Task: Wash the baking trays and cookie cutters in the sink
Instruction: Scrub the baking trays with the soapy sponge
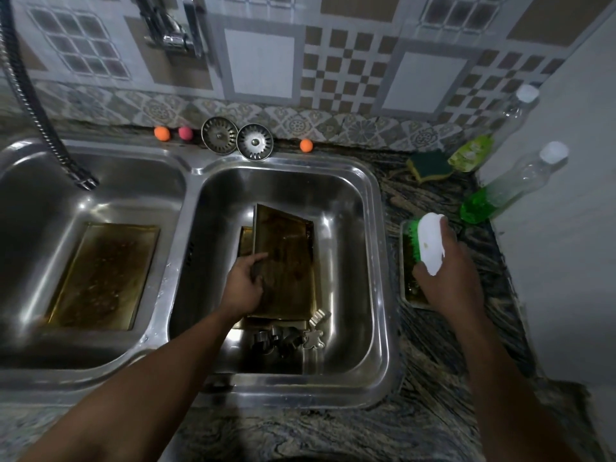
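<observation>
A greasy brown baking tray (pixel 290 261) stands tilted in the right sink basin (pixel 373 261), and my left hand (pixel 245 281) grips its left edge. Under it lies a second tray (pixel 246 240), mostly hidden. Metal cookie cutters (pixel 311 338) lie at the basin's front, one shaped like a bear. Another dirty tray (pixel 100 275) lies flat in the left basin (pixel 33 228). My right hand (pixel 446 278) holds a white scrub brush (pixel 431 241) with green bristles over a small tray (pixel 408 288) on the counter to the right.
A flexible tap hose (pixel 36 105) hangs over the left basin. Two sink strainers (pixel 255 141) and small orange and pink balls (pixel 162 133) sit on the back ledge. A green sponge (pixel 430 165) and two bottles of green liquid (pixel 500 191) stand at the right, by a wall.
</observation>
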A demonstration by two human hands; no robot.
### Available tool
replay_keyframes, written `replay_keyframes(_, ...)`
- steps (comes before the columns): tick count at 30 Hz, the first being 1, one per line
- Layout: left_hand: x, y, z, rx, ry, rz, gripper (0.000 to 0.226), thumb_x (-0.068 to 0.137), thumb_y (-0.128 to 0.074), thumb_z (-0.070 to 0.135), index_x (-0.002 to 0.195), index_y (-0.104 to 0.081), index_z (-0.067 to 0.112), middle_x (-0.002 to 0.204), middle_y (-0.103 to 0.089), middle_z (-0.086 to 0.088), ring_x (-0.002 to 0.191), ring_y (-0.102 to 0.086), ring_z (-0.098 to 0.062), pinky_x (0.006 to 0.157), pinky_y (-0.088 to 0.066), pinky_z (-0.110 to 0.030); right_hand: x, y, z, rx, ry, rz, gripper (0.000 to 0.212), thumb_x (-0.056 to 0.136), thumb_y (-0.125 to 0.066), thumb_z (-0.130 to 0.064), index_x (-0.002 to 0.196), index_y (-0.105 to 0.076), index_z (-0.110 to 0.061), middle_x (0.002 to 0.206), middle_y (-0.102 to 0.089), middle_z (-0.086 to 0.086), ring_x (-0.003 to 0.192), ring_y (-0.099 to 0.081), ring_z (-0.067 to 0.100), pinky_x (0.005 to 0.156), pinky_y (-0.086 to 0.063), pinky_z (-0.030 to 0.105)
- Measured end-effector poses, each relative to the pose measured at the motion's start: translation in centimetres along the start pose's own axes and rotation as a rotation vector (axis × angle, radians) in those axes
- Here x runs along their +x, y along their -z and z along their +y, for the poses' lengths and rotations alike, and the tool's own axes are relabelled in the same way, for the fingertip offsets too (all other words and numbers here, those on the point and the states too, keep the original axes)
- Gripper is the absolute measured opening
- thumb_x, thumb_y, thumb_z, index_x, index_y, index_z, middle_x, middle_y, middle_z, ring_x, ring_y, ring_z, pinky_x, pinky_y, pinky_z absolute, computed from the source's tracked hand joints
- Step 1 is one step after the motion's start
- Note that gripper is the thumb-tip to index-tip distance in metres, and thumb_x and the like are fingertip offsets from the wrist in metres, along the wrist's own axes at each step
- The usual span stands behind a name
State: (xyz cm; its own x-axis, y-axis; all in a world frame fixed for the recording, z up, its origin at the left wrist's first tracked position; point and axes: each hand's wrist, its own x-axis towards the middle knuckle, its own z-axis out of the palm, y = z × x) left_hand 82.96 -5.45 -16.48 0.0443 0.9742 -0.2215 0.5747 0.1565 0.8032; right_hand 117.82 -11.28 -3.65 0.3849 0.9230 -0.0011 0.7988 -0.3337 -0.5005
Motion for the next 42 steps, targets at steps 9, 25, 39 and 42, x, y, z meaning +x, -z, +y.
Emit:
replay_keyframes(9, 0.4, 2.6, 4.6, 0.153, -0.377, 0.084, 0.062, 0.083, -0.057, -0.008, 0.135, -0.056, 0.026, 0.125, -0.049, 0.001, 0.110, -0.055, -0.015, 0.097, -0.050, -0.031, -0.7, 1.6, -2.9, -0.098, 0.052, 0.094, 0.092, 0.086, -0.068, -0.022, 0.156, -0.010, -0.035, 0.126, -0.044, 0.017, 0.106, -0.053, 0.039, 0.076, -0.046, 0.041)
replay_keyframes(25, -3.4, 6.8, 8.2, 0.040, -0.502, 0.249, 0.071, 0.078, -0.059, -0.017, 0.137, -0.054, 0.022, 0.129, -0.045, -0.001, 0.114, -0.050, -0.010, 0.100, -0.044, -0.015, -2.5, 3.6, -4.3, 0.094, 0.032, 0.158, 0.096, 0.083, -0.072, -0.022, 0.156, -0.012, -0.034, 0.142, -0.043, 0.016, 0.124, -0.047, 0.037, 0.095, -0.046, 0.045)
replay_keyframes(39, -5.3, 9.6, 11.2, -0.143, -0.497, 0.338, 0.057, 0.086, -0.057, -0.007, 0.139, -0.054, 0.015, 0.138, -0.051, -0.003, 0.129, -0.045, -0.008, 0.113, -0.037, -0.027, -3.0, 1.7, -19.6, 0.390, 0.397, 0.131, 0.088, 0.085, -0.068, -0.028, 0.153, -0.014, -0.043, 0.151, -0.039, 0.000, 0.132, -0.044, 0.021, 0.103, -0.046, 0.038)
replay_keyframes(42, -6.3, 9.7, 11.9, -0.257, -0.449, 0.289, 0.062, 0.089, -0.058, -0.004, 0.146, -0.045, 0.016, 0.144, -0.049, 0.004, 0.133, -0.044, -0.002, 0.113, -0.036, -0.023, -4.0, 0.1, -22.8, 0.227, 0.423, 0.099, 0.078, 0.093, -0.059, -0.039, 0.154, -0.011, -0.041, 0.142, -0.046, 0.008, 0.122, -0.050, 0.029, 0.092, -0.042, 0.031)
